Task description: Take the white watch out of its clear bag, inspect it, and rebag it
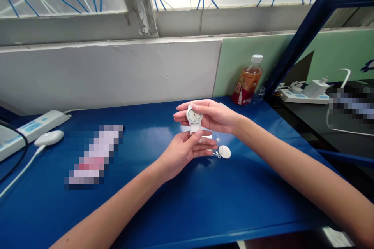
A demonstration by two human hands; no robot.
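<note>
A white wristwatch (194,115) with a round face is held up above the blue tabletop (163,218), its strap hanging down. My right hand (214,114) grips the watch case, thumb on its upper edge and fingers behind it. Lower down, my left hand (187,149) pinches the strap between thumb and fingers. Just beyond my left fingertips lies a round white tag (224,152) with a small metal clasp or cord beside it. Part of another white thing behind my left fingers is hidden, so its kind does not show.
A drink bottle (247,79) with a white cap stands at the back right. To the left lie a blurred phone-like object (96,155), a white mouse-shaped device (49,138) with a cable, and a power strip (35,130). Another power strip (304,96) sits beyond the blue frame.
</note>
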